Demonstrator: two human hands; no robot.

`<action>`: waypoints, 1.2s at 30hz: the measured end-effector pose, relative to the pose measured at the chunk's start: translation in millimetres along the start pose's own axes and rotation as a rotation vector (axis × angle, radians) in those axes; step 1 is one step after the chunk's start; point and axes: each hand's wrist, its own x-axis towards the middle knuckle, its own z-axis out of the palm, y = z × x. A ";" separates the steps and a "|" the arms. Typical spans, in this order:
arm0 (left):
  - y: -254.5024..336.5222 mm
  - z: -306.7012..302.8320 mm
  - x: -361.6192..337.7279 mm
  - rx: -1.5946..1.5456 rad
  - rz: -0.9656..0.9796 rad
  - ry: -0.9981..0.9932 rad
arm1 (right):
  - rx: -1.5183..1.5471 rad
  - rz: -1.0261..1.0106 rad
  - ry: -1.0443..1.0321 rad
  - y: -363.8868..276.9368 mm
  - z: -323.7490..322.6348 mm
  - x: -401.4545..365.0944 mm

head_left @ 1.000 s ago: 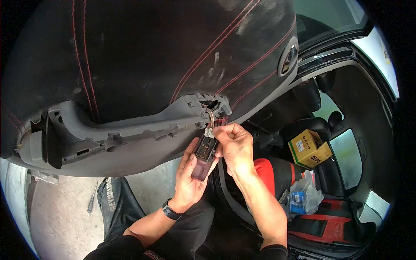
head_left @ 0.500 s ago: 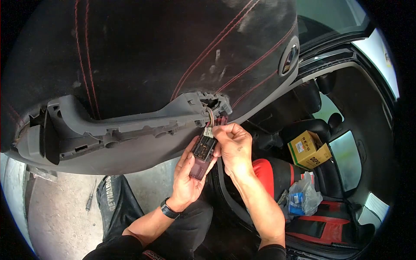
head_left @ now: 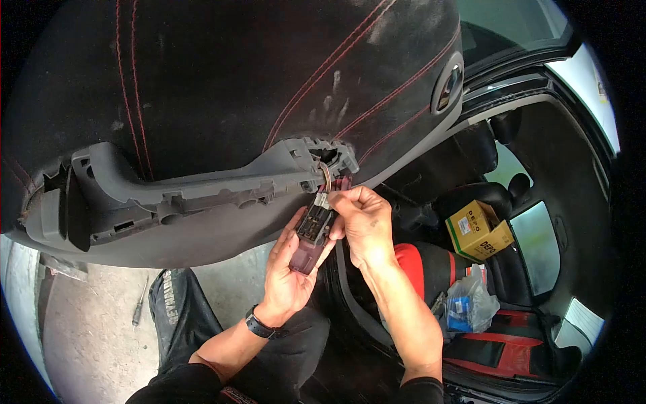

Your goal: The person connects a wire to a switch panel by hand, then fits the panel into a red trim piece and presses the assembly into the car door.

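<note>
A small switch panel (head_left: 313,227), dark with a maroon face edge, lies in my left hand (head_left: 288,269), whose fingers wrap round its sides. At its upper end sits a pale connector (head_left: 322,200), with wires (head_left: 328,176) running up into an opening of the grey armrest frame (head_left: 202,192). The thumb and fingers of my right hand (head_left: 366,221) pinch at the connector; the fingertips partly hide it. The frame is fixed on a black door panel (head_left: 215,81) with red stitching.
An oval door handle (head_left: 447,89) is at the panel's right. Inside the car are a yellow box (head_left: 479,231), a plastic bag (head_left: 473,303) and red-black seats (head_left: 505,350). A screwdriver (head_left: 140,306) lies on the floor (head_left: 94,316) at the left.
Both hands and the switch panel have shifted very slightly up and left in view. The door panel has also shifted a little. The grip looks the same.
</note>
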 end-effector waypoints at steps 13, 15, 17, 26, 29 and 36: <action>0.6 1.7 0.3 0.094 0.025 -0.009 | -0.040 0.026 -0.045 -0.4 -4.5 5.7; 0.5 0.5 1.1 0.052 0.027 -0.014 | -0.040 0.030 -0.053 -1.1 -5.7 6.2; 0.7 0.6 1.2 0.055 0.026 -0.018 | -0.043 0.028 -0.062 -1.9 -6.1 6.1; 1.6 1.0 0.0 0.114 0.014 -0.007 | -0.077 0.056 -0.151 -10.4 -5.8 5.3; 3.5 2.3 0.1 0.122 0.019 -0.013 | -0.101 0.065 -0.164 -10.7 -6.8 6.0; 4.9 2.3 1.2 0.133 0.014 -0.028 | -0.121 0.062 -0.183 -12.3 -8.0 8.4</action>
